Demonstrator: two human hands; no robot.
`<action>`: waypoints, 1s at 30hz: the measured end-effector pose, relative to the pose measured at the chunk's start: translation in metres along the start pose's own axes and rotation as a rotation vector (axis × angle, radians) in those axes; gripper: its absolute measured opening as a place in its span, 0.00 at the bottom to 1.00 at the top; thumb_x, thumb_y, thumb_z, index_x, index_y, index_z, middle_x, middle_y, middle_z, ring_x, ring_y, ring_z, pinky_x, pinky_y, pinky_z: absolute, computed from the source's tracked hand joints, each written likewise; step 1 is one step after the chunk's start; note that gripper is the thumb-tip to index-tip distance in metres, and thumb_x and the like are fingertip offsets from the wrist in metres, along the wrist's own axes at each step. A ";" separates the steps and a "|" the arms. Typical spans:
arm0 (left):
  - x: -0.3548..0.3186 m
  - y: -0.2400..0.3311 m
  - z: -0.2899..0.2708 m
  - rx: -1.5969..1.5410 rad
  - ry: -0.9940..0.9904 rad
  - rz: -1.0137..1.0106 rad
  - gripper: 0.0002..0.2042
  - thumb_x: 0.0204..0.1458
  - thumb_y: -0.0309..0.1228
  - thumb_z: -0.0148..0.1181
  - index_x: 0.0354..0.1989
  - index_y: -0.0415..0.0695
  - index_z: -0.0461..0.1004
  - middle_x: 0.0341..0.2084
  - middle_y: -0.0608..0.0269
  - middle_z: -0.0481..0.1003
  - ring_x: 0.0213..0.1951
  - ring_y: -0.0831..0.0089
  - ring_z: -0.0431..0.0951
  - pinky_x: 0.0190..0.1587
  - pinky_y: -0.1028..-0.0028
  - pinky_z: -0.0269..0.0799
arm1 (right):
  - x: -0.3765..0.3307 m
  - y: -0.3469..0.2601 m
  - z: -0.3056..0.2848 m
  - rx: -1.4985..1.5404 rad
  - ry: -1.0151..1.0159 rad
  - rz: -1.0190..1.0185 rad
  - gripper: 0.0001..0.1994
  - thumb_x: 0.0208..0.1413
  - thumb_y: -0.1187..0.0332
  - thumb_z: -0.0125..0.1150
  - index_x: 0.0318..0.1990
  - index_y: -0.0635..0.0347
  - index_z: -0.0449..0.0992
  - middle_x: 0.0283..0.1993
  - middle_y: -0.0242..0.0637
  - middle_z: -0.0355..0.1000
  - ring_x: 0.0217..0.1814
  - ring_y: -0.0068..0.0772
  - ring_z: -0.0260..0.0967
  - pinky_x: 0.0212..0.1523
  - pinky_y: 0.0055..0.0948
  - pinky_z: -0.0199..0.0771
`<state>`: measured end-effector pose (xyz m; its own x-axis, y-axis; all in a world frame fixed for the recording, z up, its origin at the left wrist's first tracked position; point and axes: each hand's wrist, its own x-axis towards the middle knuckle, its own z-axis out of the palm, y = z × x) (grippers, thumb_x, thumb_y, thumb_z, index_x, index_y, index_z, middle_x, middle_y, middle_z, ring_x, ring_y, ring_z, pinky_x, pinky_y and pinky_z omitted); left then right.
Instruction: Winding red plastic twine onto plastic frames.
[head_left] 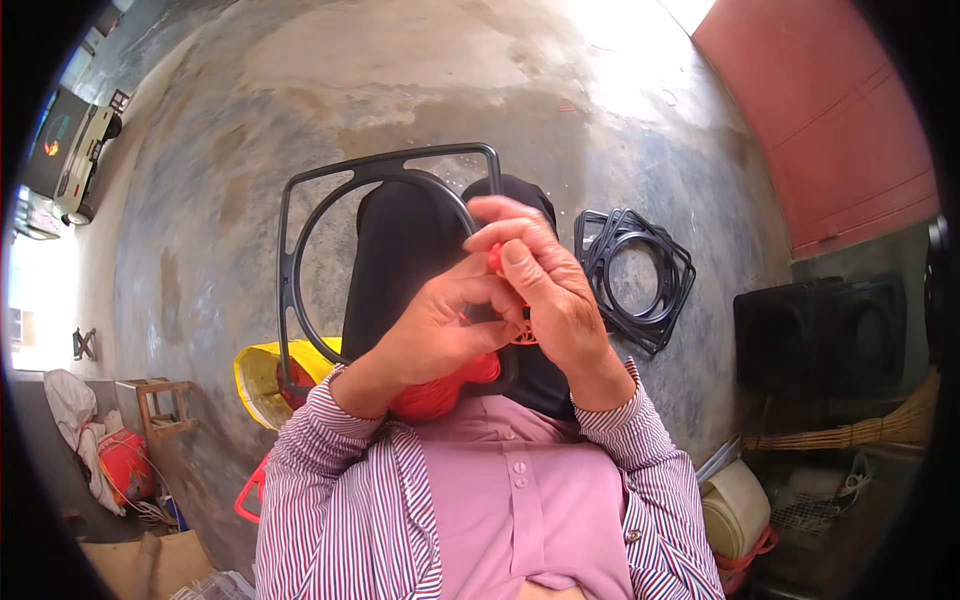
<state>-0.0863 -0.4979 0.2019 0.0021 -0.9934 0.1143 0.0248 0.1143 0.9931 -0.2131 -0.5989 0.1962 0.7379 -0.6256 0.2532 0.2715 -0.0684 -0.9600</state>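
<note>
Across my lap rests a black frame [288, 240], square on the outside with a round ring inside. My right hand [550, 290] is closed at its right side, thumb and fingers pinching a small red piece [495, 258], which looks like part of a red cord. Just below and left, my left hand [450, 318] has its fingers curled inward; what they grip is mostly hidden. Thin red strands [524, 332] show between the two hands. Beneath my left wrist lies a red bundle [440, 388] of soft material, partly covered by my arm.
On the floor at right lie several similar black frames [640, 272], stacked. A yellow bag [258, 385] stands by my left leg. Farther left are a wooden stool [160, 408] and a red container [126, 465]. A cream bucket [738, 505] stands lower right; a parked vehicle [75, 150] is upper left.
</note>
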 end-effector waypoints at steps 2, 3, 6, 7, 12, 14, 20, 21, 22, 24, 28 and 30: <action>-0.009 0.001 -0.002 -0.156 0.044 -0.098 0.03 0.52 0.19 0.59 0.31 0.41 0.75 0.45 0.64 0.71 0.47 0.76 0.71 0.51 0.73 0.67 | -0.001 -0.005 0.002 0.243 -0.070 0.217 0.15 0.67 0.63 0.49 0.55 0.62 0.71 0.54 0.37 0.69 0.54 0.24 0.64 0.56 0.25 0.64; -0.014 0.001 -0.004 -0.313 0.078 -0.224 0.03 0.53 0.19 0.59 0.32 0.41 0.74 0.41 0.67 0.72 0.44 0.78 0.72 0.49 0.74 0.68 | 0.000 -0.007 0.000 0.284 -0.066 0.198 0.16 0.67 0.64 0.49 0.57 0.63 0.69 0.53 0.34 0.70 0.52 0.20 0.66 0.52 0.19 0.66; -0.022 0.000 -0.012 -0.330 0.182 -0.118 0.00 0.56 0.23 0.57 0.34 0.41 0.73 0.33 0.70 0.73 0.39 0.83 0.71 0.45 0.78 0.67 | -0.003 -0.021 -0.009 0.053 0.097 0.228 0.17 0.65 0.63 0.53 0.56 0.64 0.70 0.48 0.34 0.73 0.46 0.19 0.70 0.42 0.18 0.71; -0.025 0.000 -0.016 -0.309 0.211 -0.112 0.02 0.56 0.25 0.57 0.33 0.41 0.73 0.31 0.71 0.72 0.38 0.83 0.71 0.44 0.79 0.66 | -0.005 -0.025 -0.011 -0.101 0.153 0.245 0.17 0.64 0.63 0.55 0.55 0.65 0.71 0.46 0.34 0.74 0.42 0.19 0.71 0.38 0.17 0.72; -0.032 0.002 -0.021 -0.333 0.254 -0.135 0.05 0.52 0.28 0.61 0.34 0.41 0.72 0.32 0.70 0.71 0.38 0.82 0.70 0.47 0.79 0.65 | -0.013 -0.032 0.008 -0.349 -0.020 -0.007 0.19 0.42 0.74 0.73 0.45 0.63 0.77 0.40 0.34 0.74 0.36 0.19 0.73 0.28 0.18 0.72; -0.033 0.005 -0.019 -0.421 0.231 -0.054 0.02 0.56 0.25 0.57 0.34 0.41 0.73 0.31 0.71 0.73 0.38 0.85 0.71 0.44 0.80 0.68 | -0.013 -0.030 0.021 -0.506 -0.036 -0.192 0.13 0.45 0.78 0.70 0.41 0.63 0.79 0.34 0.34 0.75 0.32 0.20 0.73 0.27 0.19 0.71; -0.062 0.027 -0.057 -0.251 0.466 0.029 0.05 0.52 0.19 0.56 0.36 0.42 0.73 0.32 0.71 0.74 0.36 0.83 0.72 0.43 0.80 0.69 | -0.018 -0.028 0.014 -0.061 0.095 0.038 0.02 0.54 0.80 0.61 0.35 0.66 0.78 0.30 0.30 0.73 0.27 0.14 0.66 0.27 0.15 0.65; -0.072 0.033 -0.074 -0.249 0.548 0.086 0.07 0.52 0.18 0.55 0.36 0.42 0.74 0.31 0.70 0.74 0.36 0.83 0.72 0.42 0.79 0.69 | -0.020 -0.026 0.011 0.007 0.115 0.063 0.02 0.55 0.80 0.59 0.34 0.66 0.78 0.30 0.29 0.73 0.27 0.13 0.64 0.27 0.14 0.64; -0.085 0.041 -0.093 -0.282 0.604 0.134 0.08 0.50 0.17 0.54 0.37 0.42 0.74 0.32 0.69 0.74 0.36 0.81 0.73 0.43 0.79 0.70 | -0.022 -0.022 0.009 0.039 0.109 0.056 0.02 0.56 0.79 0.59 0.34 0.66 0.77 0.30 0.30 0.72 0.27 0.14 0.64 0.27 0.14 0.63; -0.115 0.055 -0.127 -0.267 0.781 0.229 0.11 0.49 0.16 0.52 0.39 0.42 0.75 0.34 0.67 0.75 0.38 0.78 0.74 0.45 0.76 0.71 | -0.024 -0.012 0.007 0.117 0.111 0.074 0.02 0.57 0.78 0.58 0.34 0.67 0.75 0.30 0.32 0.72 0.26 0.15 0.63 0.27 0.15 0.62; -0.186 0.087 -0.177 -0.158 1.081 0.348 0.14 0.47 0.16 0.52 0.42 0.41 0.74 0.41 0.61 0.75 0.45 0.70 0.75 0.53 0.68 0.71 | -0.027 0.007 0.008 0.208 0.081 0.146 0.04 0.58 0.74 0.59 0.37 0.66 0.74 0.30 0.33 0.71 0.25 0.17 0.62 0.26 0.16 0.61; -0.222 0.098 -0.190 -0.176 1.170 0.429 0.14 0.46 0.15 0.51 0.41 0.40 0.74 0.38 0.57 0.76 0.42 0.66 0.77 0.51 0.65 0.73 | -0.027 0.013 0.008 0.219 0.061 0.178 0.05 0.58 0.73 0.60 0.37 0.66 0.74 0.30 0.33 0.71 0.25 0.17 0.62 0.26 0.16 0.61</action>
<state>0.1055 -0.2661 0.2689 0.9239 -0.2927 0.2463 -0.0647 0.5152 0.8546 -0.2242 -0.5766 0.1776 0.7493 -0.6586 0.0688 0.2727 0.2123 -0.9384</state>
